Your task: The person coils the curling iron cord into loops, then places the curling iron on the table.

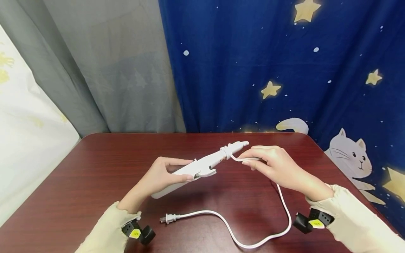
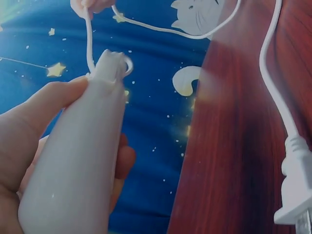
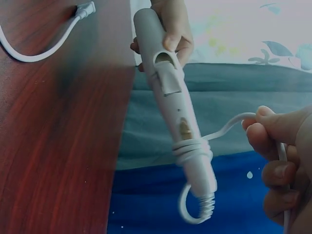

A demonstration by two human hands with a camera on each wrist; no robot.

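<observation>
A white curling iron is held slanted above the table, its cord end toward the upper right. My left hand grips it around the thick barrel, thumb on the near side and fingers on the far side. Several turns of its white cord wrap the handle near the ribbed cord outlet, and the clamp lever faces the right wrist camera. Between thumb and fingers my right hand pinches the cord just beyond these turns. From there the cord drops in a loop to the two-prong plug at the table's front.
The dark red wooden table spreads under both hands. Behind it hang a grey curtain and a blue curtain with stars and a cat; white patterned cloth hangs at the left.
</observation>
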